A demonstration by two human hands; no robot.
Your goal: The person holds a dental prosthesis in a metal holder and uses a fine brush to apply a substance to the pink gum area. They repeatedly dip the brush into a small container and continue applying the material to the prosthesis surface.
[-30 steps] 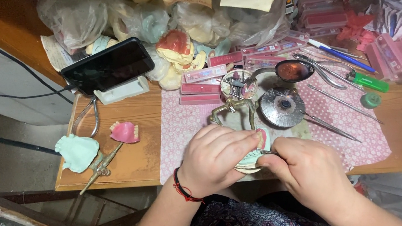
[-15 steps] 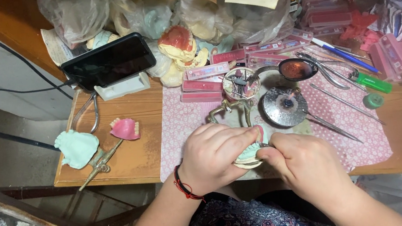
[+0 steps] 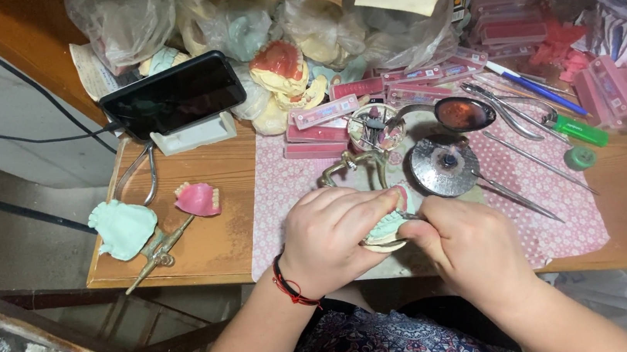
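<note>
While both hands meet at the near edge of the wooden table (image 3: 203,234), the left hand (image 3: 331,232) is curled around a pale green dental cast (image 3: 385,229), fingers wrapped over its top. Right hand (image 3: 464,242) is pinched on a thin metal tool (image 3: 409,218) whose tip touches the cast; can't tell more of the tool, mostly hidden. Red-black cord on the left wrist.

Cast sits over a pink dotted cloth (image 3: 566,219) that covers the table's middle. Just behind the cast: a brass articulator frame (image 3: 351,166), a round metal lid (image 3: 444,164), a dark spoon-like bowl (image 3: 464,113). Left of the cast, on bare wood: a pink denture (image 3: 198,199), a mint-green cast on a metal frame (image 3: 123,228). Far left behind it, a black phone (image 3: 173,94) propped on a white stand, cable attached. Back of table: plastic bags with casts, pink boxes, paper notes. Right of the cast: long probes, a green marker (image 3: 579,129). Grey floor left of the table, wooden crate corner bottom left.
</note>
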